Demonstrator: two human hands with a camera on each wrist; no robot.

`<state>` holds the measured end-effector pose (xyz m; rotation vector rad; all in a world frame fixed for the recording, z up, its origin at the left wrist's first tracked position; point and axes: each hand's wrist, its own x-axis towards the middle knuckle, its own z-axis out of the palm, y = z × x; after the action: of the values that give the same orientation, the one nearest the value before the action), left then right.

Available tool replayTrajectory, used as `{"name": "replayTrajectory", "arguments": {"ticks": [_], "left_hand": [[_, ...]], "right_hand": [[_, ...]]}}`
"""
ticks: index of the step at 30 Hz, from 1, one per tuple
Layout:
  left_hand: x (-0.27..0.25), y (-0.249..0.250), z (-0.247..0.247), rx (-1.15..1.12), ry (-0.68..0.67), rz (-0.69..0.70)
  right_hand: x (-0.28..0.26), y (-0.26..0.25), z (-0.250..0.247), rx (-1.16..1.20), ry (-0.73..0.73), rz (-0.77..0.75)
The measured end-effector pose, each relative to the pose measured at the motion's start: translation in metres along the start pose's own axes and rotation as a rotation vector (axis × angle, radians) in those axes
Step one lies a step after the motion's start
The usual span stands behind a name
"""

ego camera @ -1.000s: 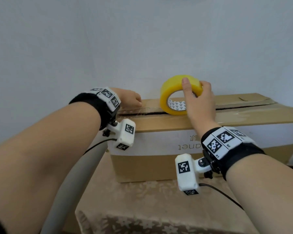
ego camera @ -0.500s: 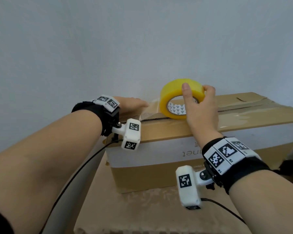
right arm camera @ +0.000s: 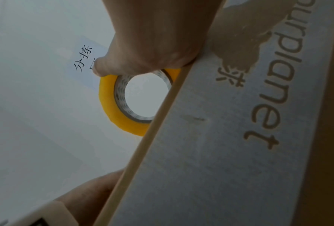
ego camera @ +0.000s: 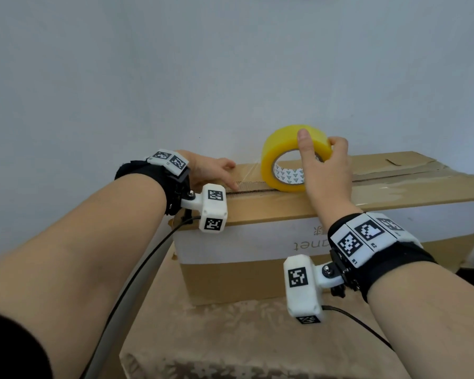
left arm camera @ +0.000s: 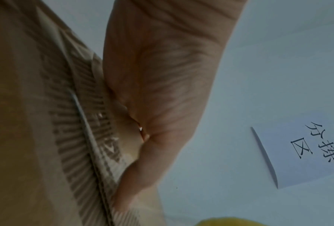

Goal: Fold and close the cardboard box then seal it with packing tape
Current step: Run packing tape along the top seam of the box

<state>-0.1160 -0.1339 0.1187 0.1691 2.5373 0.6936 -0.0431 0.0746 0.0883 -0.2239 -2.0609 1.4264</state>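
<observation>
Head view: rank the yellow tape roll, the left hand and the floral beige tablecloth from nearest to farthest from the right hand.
1. Yellow tape roll: in the grip of the right hand, on the cardboard box top.
2. Left hand: left of the roll, pressing the box's left end.
3. Floral beige tablecloth: below, under the box.

Your wrists: black straps (ego camera: 389, 258) topped with white checker-marked plates (ego camera: 169, 159).
Your cameras: white blocks (ego camera: 303, 288), black square tags, screw-jointed brackets.
Your cables: thin, black (ego camera: 137, 272).
</observation>
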Motion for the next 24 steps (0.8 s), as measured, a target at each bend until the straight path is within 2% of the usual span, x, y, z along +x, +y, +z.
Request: {"name": "replayTrajectory", "arguments": {"ticks": [6,12,18,21,24], "left_hand": [[-0.006,-0.005,-0.007,0.032,-0.022,0.071],[-0.010,-0.002,-0.006,0.070,0.014,0.024],[-0.004,0.004,0.002,0.234,0.042,0.063],[-0.001,0.003,0.003,0.233,0.086,0.063],[-0.002,-0.001,0.002,0.205,0.050,0.073]], "right_hand": [[0.016,0.003,-0.003,0.144,-0.010,0.035],[0.028,0.004,-0.005,0.238,0.031,0.057],[0.046,-0.023,-0.010,0.014,-0.089,-0.007],[0.052,-0.033,-0.012,-0.074,-0.139,-0.037],[0.056,-0.036,-0.016,-0.154,-0.182,-0.077]]}}
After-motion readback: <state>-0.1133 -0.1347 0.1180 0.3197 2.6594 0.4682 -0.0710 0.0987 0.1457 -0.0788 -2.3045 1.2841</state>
